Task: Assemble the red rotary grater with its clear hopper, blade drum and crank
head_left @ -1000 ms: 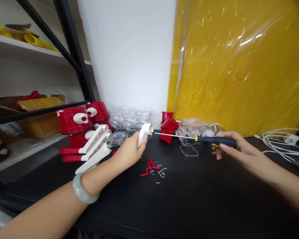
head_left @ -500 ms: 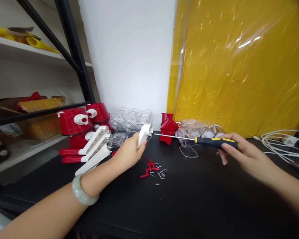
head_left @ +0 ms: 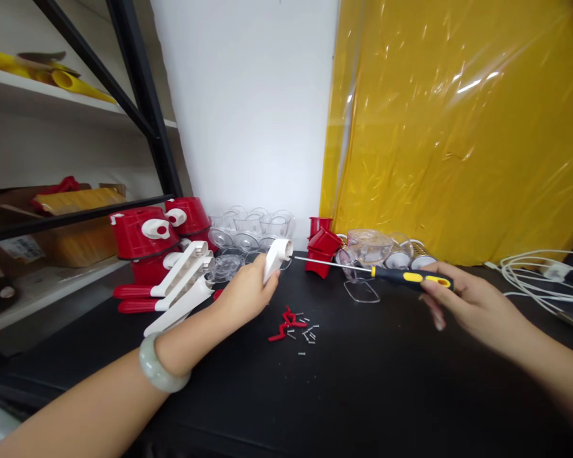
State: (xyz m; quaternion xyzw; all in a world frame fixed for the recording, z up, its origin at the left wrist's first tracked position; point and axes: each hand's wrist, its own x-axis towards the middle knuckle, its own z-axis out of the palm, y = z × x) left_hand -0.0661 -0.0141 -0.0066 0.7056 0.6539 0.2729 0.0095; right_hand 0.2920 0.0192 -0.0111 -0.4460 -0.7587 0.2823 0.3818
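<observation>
My left hand (head_left: 248, 286) is closed around a white plastic crank handle (head_left: 276, 254), its round open end turned to the right. In my right hand (head_left: 463, 302) lies the dark blue and yellow grip of a screwdriver (head_left: 396, 276), fingers wrapped about its rear end. The screwdriver's tip meets the open end of the crank handle; whether a screw sits inside is hidden. Below the hands, small red plastic pieces (head_left: 286, 323) and several loose screws (head_left: 310, 333) lie on the black table (head_left: 363, 394).
At left are more white handles with red grips (head_left: 181, 280) and stacked red housings (head_left: 143, 232). Clear plastic cups (head_left: 251, 222) stand along the wall. Red hoppers (head_left: 322, 248) and clear parts (head_left: 370, 245) sit behind the screwdriver. White cables (head_left: 544, 273) coil at right.
The screwdriver's grip has rotated, showing its yellow patches differently, and my right-hand fingers have shifted on it. My left hand and the crank handle stay nearly still.
</observation>
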